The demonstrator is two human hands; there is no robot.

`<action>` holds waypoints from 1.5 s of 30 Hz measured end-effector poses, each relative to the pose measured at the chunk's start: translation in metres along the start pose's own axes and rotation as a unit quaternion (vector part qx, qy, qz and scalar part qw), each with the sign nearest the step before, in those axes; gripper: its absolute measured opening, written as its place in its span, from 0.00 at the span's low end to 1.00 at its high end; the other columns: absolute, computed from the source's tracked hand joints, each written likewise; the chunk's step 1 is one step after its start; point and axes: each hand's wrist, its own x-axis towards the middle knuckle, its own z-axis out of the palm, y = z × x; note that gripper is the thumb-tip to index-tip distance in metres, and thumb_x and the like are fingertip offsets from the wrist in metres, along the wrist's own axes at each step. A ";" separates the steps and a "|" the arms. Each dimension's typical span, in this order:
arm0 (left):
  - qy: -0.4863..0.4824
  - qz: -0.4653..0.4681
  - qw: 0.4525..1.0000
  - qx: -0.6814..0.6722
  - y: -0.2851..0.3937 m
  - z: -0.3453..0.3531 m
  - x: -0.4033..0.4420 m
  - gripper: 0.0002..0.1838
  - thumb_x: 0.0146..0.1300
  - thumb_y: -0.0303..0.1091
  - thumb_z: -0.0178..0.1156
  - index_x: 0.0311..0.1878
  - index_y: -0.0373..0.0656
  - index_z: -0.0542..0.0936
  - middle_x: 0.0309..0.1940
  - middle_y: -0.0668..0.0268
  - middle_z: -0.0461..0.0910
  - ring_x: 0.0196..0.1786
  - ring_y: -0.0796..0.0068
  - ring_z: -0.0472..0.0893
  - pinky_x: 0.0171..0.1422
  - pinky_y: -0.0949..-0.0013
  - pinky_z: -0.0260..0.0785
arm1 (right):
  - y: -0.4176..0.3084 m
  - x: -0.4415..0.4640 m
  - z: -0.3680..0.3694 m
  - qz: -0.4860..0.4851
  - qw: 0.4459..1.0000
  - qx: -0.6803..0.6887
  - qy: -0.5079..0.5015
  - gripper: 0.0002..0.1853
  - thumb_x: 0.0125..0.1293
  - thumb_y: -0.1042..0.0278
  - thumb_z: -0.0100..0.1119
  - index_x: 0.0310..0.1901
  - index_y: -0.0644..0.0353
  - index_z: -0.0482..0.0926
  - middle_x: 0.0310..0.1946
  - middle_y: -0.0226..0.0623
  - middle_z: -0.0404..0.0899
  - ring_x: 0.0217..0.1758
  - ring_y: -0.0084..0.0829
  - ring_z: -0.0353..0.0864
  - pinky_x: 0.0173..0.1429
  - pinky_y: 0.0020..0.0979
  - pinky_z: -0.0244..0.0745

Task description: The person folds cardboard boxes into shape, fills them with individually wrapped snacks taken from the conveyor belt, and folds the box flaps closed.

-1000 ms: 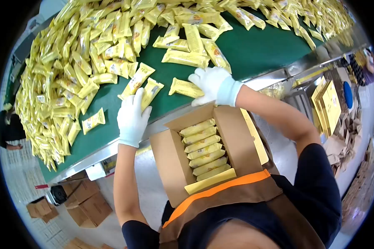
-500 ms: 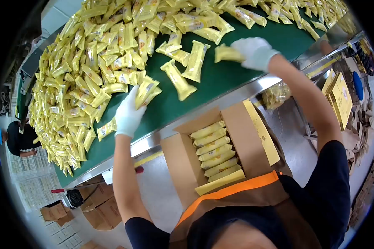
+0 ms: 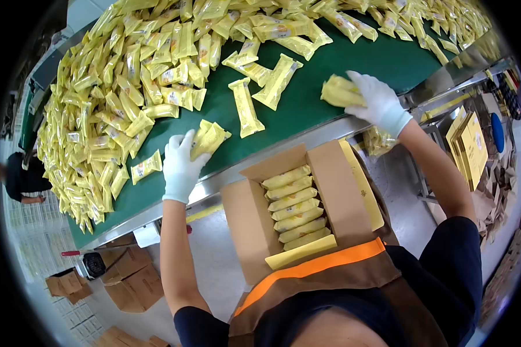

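My left hand, in a white glove, grips yellow packets over the near edge of the green belt. My right hand, also gloved, is closed on yellow packets above the belt to the right. Between the hands, one loose packet lies on the green surface, with another packet tilted beside it. Below, an open cardboard box holds a row of several yellow packets, with a yellow flap at its near end.
A big heap of yellow packets covers the belt's left and far side. A metal rail runs along the near edge. Flat yellow cartons stand at the right, brown boxes on the floor lower left. Another person is at the far left.
My right hand has moved right from the middle of the belt with packets in it. My left hand has kept hold of its packets, now lower. Two loose packets between the hands have shifted.
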 end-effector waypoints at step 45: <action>-0.004 0.079 0.991 -0.109 0.049 0.007 -0.005 0.44 0.51 0.48 0.70 0.70 0.41 0.65 0.54 0.53 0.72 0.57 0.49 0.72 0.61 0.56 0.70 | -0.121 0.226 0.020 -0.077 0.929 0.307 -0.192 0.44 0.51 0.43 0.71 0.61 0.71 0.71 0.52 0.48 0.78 0.54 0.35 0.77 0.59 0.32 0.71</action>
